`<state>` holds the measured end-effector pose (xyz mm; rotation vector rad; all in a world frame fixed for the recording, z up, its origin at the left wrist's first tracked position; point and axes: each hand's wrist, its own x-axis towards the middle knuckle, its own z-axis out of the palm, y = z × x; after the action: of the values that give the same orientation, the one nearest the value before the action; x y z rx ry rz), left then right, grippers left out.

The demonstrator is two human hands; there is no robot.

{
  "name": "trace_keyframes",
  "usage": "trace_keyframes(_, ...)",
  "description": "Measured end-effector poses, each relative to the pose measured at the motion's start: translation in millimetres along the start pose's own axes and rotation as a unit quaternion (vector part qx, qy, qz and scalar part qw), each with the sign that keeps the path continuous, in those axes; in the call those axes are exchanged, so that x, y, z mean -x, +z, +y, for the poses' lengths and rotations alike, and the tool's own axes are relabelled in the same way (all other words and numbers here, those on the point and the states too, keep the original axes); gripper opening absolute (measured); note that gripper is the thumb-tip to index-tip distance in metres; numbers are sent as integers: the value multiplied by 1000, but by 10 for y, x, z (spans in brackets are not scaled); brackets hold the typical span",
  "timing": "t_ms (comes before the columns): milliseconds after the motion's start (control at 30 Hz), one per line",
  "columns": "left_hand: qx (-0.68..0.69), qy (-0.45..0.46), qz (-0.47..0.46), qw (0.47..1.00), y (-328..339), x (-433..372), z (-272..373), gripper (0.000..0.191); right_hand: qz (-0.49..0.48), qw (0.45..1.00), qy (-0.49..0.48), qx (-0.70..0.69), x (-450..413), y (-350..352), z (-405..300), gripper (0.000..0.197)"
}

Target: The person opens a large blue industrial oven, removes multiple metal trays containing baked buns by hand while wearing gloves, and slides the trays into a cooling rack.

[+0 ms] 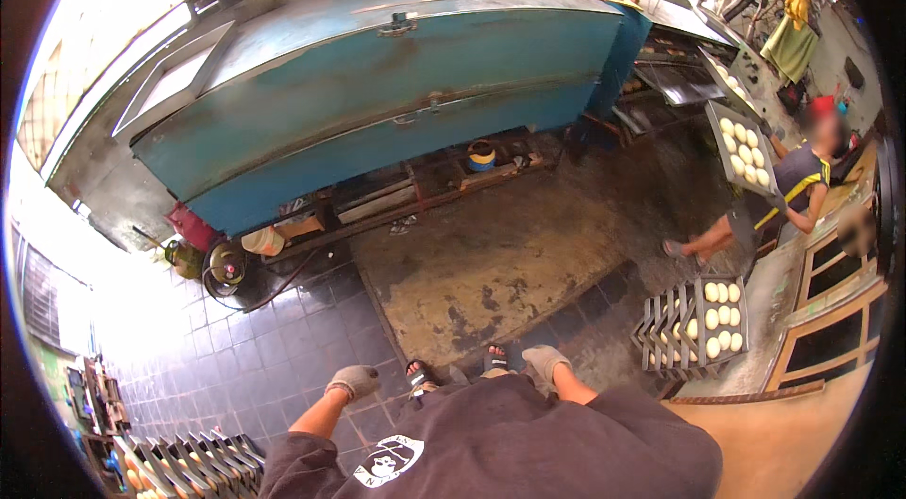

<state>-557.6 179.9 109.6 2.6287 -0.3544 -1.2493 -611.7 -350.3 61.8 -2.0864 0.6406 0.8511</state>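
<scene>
My left hand [356, 382], in a pale work glove, hangs beside my body above the dark tiled floor, with no object seen in it. On the other side, my right hand [546, 360], gloved too, is near my hip against the dark shirt [495, 428]; its fingers are partly hidden and hold nothing visible. Both hands are apart from the trays. A stack of metal trays [690, 329] with pale round dough pieces [722, 317] stands on the floor at the right. Ahead is a long blue metal oven-like cabinet [396, 67].
At the right, a person [796, 180] carries a tray of dough pieces [742, 148]. More trays with rounds [191, 463] are at the lower left. A gas cylinder [228, 265], a hose and a bucket [262, 241] stand by the cabinet's left end. A worn floor slab [488, 265] lies before me.
</scene>
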Motion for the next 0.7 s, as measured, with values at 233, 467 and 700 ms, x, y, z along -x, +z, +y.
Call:
trace_keyframes(233,-63,35,-65,995,-138,-712,843,49,23,998,-14,-60,-249,-449,60,44)
trace_keyframes(467,117,66,64,989,1334,-1605,1624,25,18,996,-93,5,-508,-418,819,36)
trace_keyframes(700,265,-20,161,950,1520,-1275,1691,38,-143,905,-188,355,-785,-460,1593,48)
